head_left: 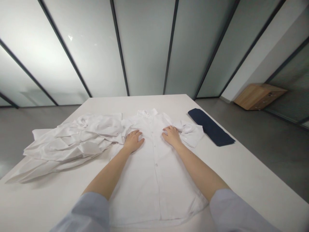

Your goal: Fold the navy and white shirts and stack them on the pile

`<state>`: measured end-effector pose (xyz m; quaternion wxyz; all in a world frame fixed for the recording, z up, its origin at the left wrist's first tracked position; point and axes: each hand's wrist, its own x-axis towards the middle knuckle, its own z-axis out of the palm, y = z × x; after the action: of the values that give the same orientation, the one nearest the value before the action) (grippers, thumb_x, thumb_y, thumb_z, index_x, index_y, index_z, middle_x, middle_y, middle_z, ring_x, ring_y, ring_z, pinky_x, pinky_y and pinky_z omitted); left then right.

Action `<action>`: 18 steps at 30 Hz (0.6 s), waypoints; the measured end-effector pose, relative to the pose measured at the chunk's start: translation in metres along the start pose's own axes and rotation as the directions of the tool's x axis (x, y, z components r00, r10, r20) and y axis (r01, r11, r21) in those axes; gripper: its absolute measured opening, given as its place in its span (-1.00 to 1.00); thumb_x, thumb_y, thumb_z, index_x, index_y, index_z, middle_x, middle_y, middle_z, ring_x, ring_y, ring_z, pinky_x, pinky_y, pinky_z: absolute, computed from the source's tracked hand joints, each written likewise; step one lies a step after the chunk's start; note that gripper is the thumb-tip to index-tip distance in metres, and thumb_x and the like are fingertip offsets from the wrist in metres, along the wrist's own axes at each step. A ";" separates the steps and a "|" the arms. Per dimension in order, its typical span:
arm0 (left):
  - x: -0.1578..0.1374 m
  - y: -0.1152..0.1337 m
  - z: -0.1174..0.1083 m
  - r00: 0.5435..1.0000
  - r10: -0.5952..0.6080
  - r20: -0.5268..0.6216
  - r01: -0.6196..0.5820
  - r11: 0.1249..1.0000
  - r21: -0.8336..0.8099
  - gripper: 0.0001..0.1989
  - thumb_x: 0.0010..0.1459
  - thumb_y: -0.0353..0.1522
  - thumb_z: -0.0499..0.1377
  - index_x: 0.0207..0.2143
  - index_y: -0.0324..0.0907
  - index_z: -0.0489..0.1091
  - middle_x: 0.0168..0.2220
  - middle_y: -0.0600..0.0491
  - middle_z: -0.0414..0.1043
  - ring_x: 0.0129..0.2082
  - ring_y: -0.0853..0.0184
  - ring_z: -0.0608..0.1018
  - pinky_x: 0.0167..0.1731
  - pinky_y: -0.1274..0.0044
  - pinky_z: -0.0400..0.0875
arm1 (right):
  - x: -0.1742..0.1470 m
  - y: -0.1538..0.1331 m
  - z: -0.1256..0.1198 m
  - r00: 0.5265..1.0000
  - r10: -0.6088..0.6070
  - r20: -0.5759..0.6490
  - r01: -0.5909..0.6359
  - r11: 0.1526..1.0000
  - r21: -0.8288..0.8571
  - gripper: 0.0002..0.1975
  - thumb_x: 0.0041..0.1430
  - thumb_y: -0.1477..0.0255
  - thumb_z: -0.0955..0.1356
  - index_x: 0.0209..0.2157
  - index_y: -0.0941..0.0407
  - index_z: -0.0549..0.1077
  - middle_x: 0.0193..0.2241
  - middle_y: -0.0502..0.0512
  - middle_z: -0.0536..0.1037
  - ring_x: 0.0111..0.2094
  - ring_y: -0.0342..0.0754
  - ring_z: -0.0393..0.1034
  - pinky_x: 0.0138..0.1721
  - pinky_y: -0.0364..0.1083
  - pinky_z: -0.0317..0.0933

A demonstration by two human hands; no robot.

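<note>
A white button-up shirt (pixel 145 180) lies front side up before me, buttoned down the middle, its collar at the far end and its hem toward me. My left hand (pixel 132 140) rests flat on the left side of its chest, fingers apart. On the opposite side of the chest lies my right hand (pixel 172 135), also flat with fingers spread. Neither hand grips the cloth. The shirt's right sleeve is bunched beside my right hand, with the cuff showing. Near my left hand the other sleeve meets a heap of crumpled white clothes (pixel 79 138).
The shirt and heap lie on a white table (pixel 166 100). A dark navy folded cloth or flat board (pixel 210 126) sits along the table's right edge. Beyond are frosted glass panels (pixel 145 48) with dark frames, and a wooden cabinet (pixel 259 96) stands on the grey floor at right.
</note>
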<state>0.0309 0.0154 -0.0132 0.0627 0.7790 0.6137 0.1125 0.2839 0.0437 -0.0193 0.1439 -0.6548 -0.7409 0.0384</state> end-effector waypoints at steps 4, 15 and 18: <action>-0.001 -0.002 0.000 1.000 0.007 0.000 -0.007 1.000 -0.018 -0.57 0.21 -0.21 0.08 0.12 -0.08 0.31 0.24 -0.05 0.24 0.22 0.15 0.29 0.19 0.29 0.17 | -0.001 -0.004 -0.002 1.000 0.013 0.018 -0.013 1.000 -0.023 -0.65 0.23 0.35 0.25 0.02 0.07 0.47 0.01 0.22 0.41 0.06 0.12 0.23 0.06 0.02 0.05; -0.003 -0.003 -0.001 1.000 0.008 0.007 -0.008 0.999 -0.045 -0.56 0.19 -0.23 0.10 0.11 -0.12 0.33 0.25 -0.05 0.23 0.24 0.18 0.27 0.22 0.34 0.15 | -0.006 -0.009 -0.009 0.999 -0.050 -0.020 0.050 0.998 0.024 -0.63 0.20 0.39 0.26 0.02 0.13 0.44 0.00 0.23 0.46 0.05 0.09 0.27 0.05 -0.01 0.09; -0.002 -0.003 -0.002 1.000 0.007 0.013 -0.007 0.999 -0.040 -0.56 0.20 -0.22 0.09 0.11 -0.12 0.33 0.26 -0.05 0.22 0.24 0.18 0.27 0.22 0.34 0.15 | -0.005 -0.004 -0.019 0.989 -0.056 -0.139 0.071 0.991 0.111 -0.65 0.23 0.41 0.21 -0.01 0.12 0.45 -0.03 0.20 0.48 -0.02 0.05 0.34 0.01 -0.04 0.15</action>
<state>0.0272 0.0141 -0.0126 0.0821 0.7805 0.6081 0.1197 0.2860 0.0358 -0.0007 0.2328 -0.6225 -0.7465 0.0323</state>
